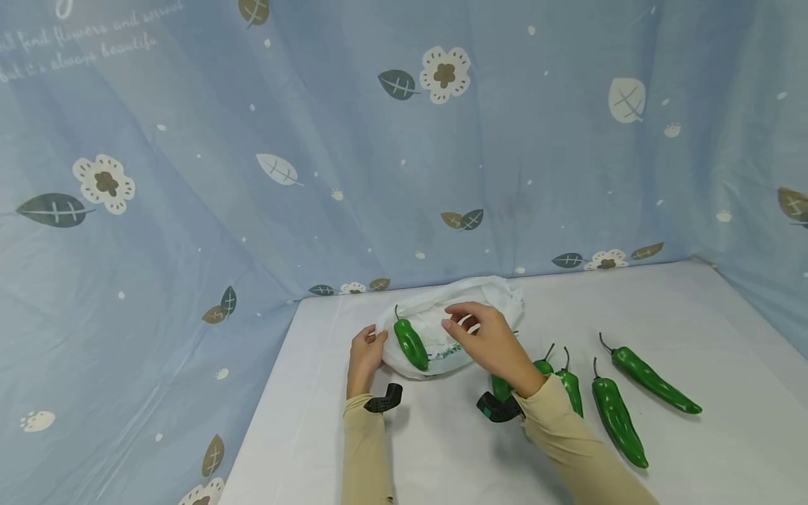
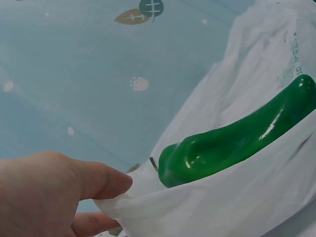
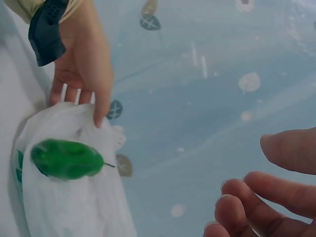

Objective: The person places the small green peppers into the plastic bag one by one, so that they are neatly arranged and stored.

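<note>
A white plastic bag (image 1: 486,289) with green print lies spread at the back of the table. One green chili pepper (image 1: 412,344) rests on it near its left side, stem pointing away; in the left wrist view this pepper (image 2: 232,143) lies in a fold of the plastic. My left hand (image 1: 366,359) pinches the bag's left edge between thumb and fingers. Over the bag, to the right of that pepper, hovers my right hand (image 1: 494,345), its fingers loosely bent and apart from the thumb. Nothing is between those fingers (image 3: 281,192) in the right wrist view.
Several more green peppers lie on the white table to the right, including a long pepper (image 1: 653,380) and another pepper (image 1: 617,421) nearer the front. My right forearm partly covers some others. A blue patterned curtain (image 1: 379,154) stands behind the table.
</note>
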The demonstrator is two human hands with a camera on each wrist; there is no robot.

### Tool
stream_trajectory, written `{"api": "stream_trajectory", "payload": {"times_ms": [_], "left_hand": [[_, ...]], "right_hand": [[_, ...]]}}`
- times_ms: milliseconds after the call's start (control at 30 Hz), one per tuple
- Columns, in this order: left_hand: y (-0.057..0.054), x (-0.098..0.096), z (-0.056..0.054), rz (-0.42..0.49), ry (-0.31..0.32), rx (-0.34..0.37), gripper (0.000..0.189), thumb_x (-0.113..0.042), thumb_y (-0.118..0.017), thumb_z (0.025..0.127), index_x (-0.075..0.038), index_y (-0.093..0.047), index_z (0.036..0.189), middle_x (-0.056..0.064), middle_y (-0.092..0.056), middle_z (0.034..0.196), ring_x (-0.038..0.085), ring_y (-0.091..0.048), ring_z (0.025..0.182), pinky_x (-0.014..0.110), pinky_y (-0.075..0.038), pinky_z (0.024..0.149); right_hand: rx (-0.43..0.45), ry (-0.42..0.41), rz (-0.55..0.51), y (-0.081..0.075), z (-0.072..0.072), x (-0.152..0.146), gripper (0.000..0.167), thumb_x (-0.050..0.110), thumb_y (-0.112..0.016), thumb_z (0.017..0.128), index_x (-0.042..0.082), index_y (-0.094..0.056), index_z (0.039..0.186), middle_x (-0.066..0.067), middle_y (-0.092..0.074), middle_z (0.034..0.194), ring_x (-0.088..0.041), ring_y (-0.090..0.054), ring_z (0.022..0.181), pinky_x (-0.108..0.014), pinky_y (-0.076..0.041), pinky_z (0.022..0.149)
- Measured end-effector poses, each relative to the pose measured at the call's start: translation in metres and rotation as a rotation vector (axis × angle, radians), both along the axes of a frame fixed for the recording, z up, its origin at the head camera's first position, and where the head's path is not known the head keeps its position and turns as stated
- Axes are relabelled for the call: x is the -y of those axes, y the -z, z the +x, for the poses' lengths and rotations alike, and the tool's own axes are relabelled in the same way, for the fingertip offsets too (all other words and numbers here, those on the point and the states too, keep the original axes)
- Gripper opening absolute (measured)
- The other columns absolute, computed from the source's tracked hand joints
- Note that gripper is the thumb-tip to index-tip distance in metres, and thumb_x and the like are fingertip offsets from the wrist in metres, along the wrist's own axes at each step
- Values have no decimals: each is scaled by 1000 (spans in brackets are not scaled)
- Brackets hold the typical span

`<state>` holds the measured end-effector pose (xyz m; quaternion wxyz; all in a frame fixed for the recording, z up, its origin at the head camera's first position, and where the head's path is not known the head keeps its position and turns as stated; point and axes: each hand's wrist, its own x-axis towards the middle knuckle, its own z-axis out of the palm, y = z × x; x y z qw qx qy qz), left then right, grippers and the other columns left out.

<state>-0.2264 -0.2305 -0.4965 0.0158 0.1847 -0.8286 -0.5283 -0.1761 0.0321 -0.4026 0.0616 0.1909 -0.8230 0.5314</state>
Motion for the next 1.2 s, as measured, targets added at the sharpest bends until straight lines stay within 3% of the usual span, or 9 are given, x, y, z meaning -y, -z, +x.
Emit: {"api": "stream_trajectory", "payload": {"times_ms": [167, 433, 800, 1200], "left_hand": [[0, 0, 1, 13, -11, 14, 54, -31, -58, 103, -3, -52, 149, 26, -60, 141, 35, -67, 114, 32, -57, 71], [0, 0, 2, 54, -8, 37, 57, -32, -57, 103, -6, -48, 153, 25, -54, 148, 37, -62, 124, 38, -59, 85], [1, 1, 2, 58, -12, 34, 57, -31, -57, 103, -4, -48, 152, 25, -54, 147, 37, -63, 122, 35, -58, 82], [1, 0, 1, 46, -2, 28, 57, -31, -57, 103, -4, -48, 152, 26, -56, 145, 36, -64, 120, 35, -59, 81]], "right_hand": [[-21, 32, -19, -6, 6, -16, 28, 23, -69, 101, 8, -72, 124, -8, -72, 105, -15, -65, 88, -27, -57, 78], [-73, 125, 41, -15, 16, -51, 29, 23, -67, 102, 8, -72, 126, -7, -73, 104, -17, -65, 90, -25, -54, 77], [-101, 275, 86, -22, 30, -97, 31, 29, -65, 103, 10, -72, 127, -9, -74, 105, 0, -61, 87, -18, -51, 75], [-124, 401, 111, -12, 38, -143, 31, 26, -66, 102, 8, -72, 127, -14, -74, 105, 15, -53, 86, -7, -44, 73]]}}
